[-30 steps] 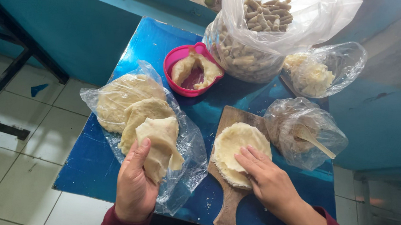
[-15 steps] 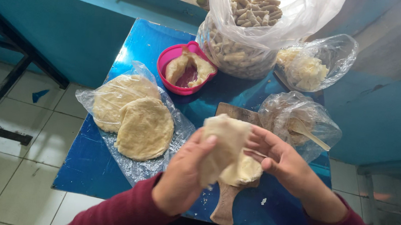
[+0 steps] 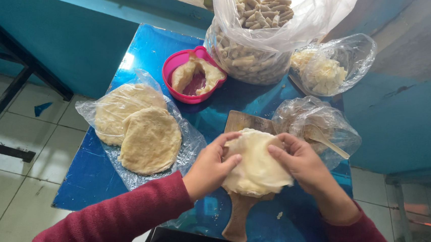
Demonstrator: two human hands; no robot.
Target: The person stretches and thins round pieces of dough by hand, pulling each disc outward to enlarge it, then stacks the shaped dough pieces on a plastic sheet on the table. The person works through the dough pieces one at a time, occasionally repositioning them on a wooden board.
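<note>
Head view: left hand (image 3: 211, 167) and right hand (image 3: 301, 163) each grip the dough sheet (image 3: 257, 164) edges, fingers closed; best lowered flat onto wooden board (image 3: 239, 208).

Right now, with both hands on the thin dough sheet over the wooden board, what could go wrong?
1. The dough sheet looks thin; the left hand and right hand press its opposite edges, so it may tear.
2. It overhangs the wooden board and could stick to the blue table.
3. The right hand is close to the plastic bag with a spoon; a bump might shift it toward the table edge.
</note>
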